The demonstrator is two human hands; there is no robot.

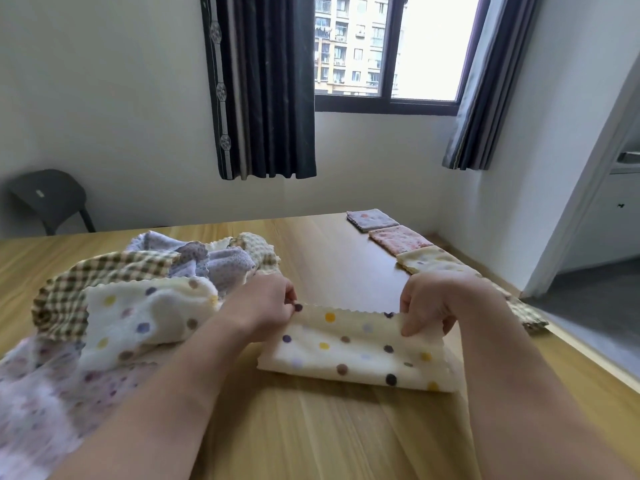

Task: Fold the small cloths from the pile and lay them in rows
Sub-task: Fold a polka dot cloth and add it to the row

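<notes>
Head view: cloth lies on the table right in front of the person, between the pile and the row. It looks doubled over, with the fold on the near side and the zigzag edge on the far side. Left hand pinches the far-left corner and right hand pinches the far-right corner. Fingers curl round the edge, which is lifted slightly off the wood.

Handling, my read: light, soft and limp, so it will sag wherever it's unsupported. Not fragile, and the nap should give decent grip. Corners are the right hold. Keep the edge taut between both hands so the layers stay aligned for the next fold.

Room: the pile crowds in from the left, just beside the left hand. The row runs along the table's right edge. Its near checked square sits behind the right forearm, close to the drop, so I'd guess it's easy to knock. There is bare wood beyond the cloth and in front of it to work on.
</notes>
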